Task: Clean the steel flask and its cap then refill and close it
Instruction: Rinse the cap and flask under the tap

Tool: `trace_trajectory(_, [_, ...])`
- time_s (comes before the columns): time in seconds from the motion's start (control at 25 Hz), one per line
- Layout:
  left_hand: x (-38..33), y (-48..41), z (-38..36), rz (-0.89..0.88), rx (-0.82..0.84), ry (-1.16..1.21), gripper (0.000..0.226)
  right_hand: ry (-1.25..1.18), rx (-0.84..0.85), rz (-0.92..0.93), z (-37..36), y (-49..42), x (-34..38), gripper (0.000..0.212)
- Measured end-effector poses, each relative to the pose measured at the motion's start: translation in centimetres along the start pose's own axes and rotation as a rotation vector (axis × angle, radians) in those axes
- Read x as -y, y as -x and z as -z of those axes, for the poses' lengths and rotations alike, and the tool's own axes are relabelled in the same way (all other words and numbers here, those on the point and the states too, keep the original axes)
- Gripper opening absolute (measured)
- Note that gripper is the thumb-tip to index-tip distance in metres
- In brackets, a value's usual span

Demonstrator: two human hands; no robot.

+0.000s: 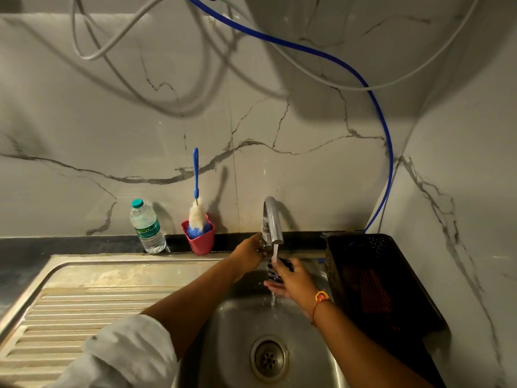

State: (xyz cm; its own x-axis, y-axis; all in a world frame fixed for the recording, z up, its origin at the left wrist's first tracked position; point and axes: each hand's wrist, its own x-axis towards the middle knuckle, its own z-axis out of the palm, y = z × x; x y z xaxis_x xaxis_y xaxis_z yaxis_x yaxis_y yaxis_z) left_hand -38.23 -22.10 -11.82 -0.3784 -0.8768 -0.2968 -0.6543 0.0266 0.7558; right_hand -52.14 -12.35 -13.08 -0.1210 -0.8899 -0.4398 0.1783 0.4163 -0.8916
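My right hand (291,278) holds a small dark cap (279,268) under the water stream (275,254) that runs from the steel tap (272,219). The cap is partly hidden by my fingers. My left hand (249,254) grips the tap's handle at its base. Water falls past my right hand into the steel sink (243,331). The flask itself is not visible.
A clear plastic water bottle (147,226) and a pink cup (200,238) with a blue-handled bottle brush (196,197) stand on the dark ledge behind the drainboard (70,303). A dark basket (372,278) sits right of the basin. A blue hose (387,152) hangs along the wall.
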Motion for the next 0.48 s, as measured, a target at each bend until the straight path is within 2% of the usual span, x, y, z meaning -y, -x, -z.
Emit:
trace_trajectory(0.04, [0.4, -0.3, 0.0, 0.003, 0.023, -0.005, 0.059, -0.003, -0.021, -0.073, -0.3, 0.2, 0.6, 0.034])
trace_trajectory(0.16, [-0.1, -0.3, -0.3, -0.013, 0.041, -0.019, 0.060, 0.089, -0.082, -0.189, -0.3, 0.4, 1.3, 0.055])
trace_trajectory(0.24, [-1.3, 0.5, -0.4, -0.038, 0.051, -0.093, 0.057, 0.053, -0.080, -0.231, 0.1, 0.5, 1.5, 0.056])
trace_trajectory(0.32, [-1.6, 0.5, -0.6, -0.042, 0.061, -0.136, 0.053, 0.082, -0.055, -0.198, 0.6, 0.5, 1.3, 0.052])
trace_trajectory(0.4, [-1.5, 0.7, -0.4, -0.040, 0.062, -0.170, 0.056, 0.149, -0.014, -0.097, 1.0, 0.5, 0.8, 0.043])
trace_trajectory(0.48, [-1.4, 1.2, -0.5, -0.043, 0.052, -0.220, 0.059, 0.254, 0.014, 0.019, 1.4, 0.8, 0.4, 0.045])
